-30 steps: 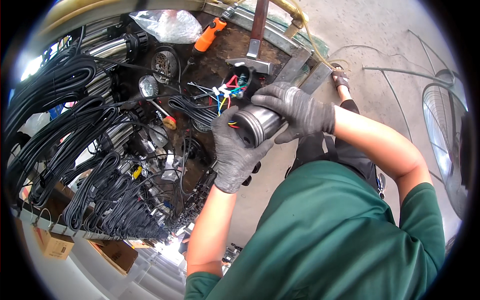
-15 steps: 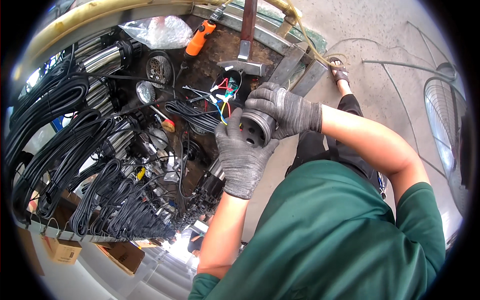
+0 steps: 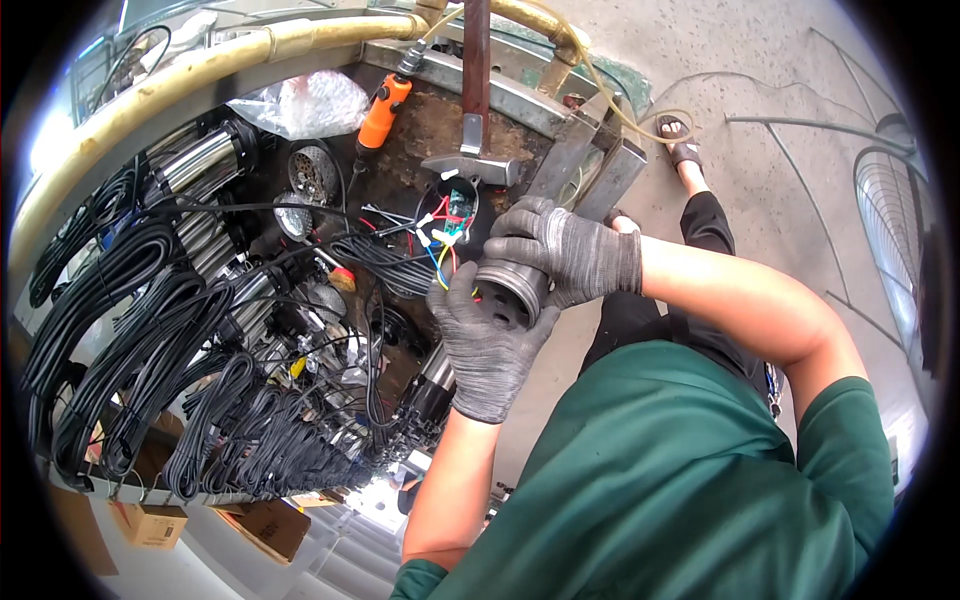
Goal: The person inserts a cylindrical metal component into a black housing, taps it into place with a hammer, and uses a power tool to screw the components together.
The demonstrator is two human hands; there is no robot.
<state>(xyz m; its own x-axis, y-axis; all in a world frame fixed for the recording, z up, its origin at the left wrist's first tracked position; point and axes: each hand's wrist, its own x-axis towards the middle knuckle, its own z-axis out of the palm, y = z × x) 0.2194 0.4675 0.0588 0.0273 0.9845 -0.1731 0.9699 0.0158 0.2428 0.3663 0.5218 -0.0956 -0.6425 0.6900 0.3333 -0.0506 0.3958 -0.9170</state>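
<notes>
Both my hands wear grey knit gloves and hold a dark, round, hollow metal cap (image 3: 513,285) with a ringed rim and holes in its inner face. My left hand (image 3: 488,350) cups its lower left side, thumb and fingers around the rim. From the upper right, my right hand (image 3: 575,250) wraps over it. Just beyond is a black round housing (image 3: 488,205) with a green circuit board (image 3: 459,205) and red, blue, yellow and white wires (image 3: 438,238) spilling toward my left fingertips. Whether the wires join the cap is hidden by my fingers.
A hammer (image 3: 472,165) lies beyond the housing, near an orange power screwdriver (image 3: 383,115) and a plastic bag (image 3: 308,103). Many coiled black cables (image 3: 110,300) and steel cylinders (image 3: 195,165) crowd the left. A metal bench corner (image 3: 610,175) juts out at the right.
The cap has tilted, so less of its holed inner face shows. Both hands keep their grip, and the whole view has shifted slightly, with the bench lower in the picture.
</notes>
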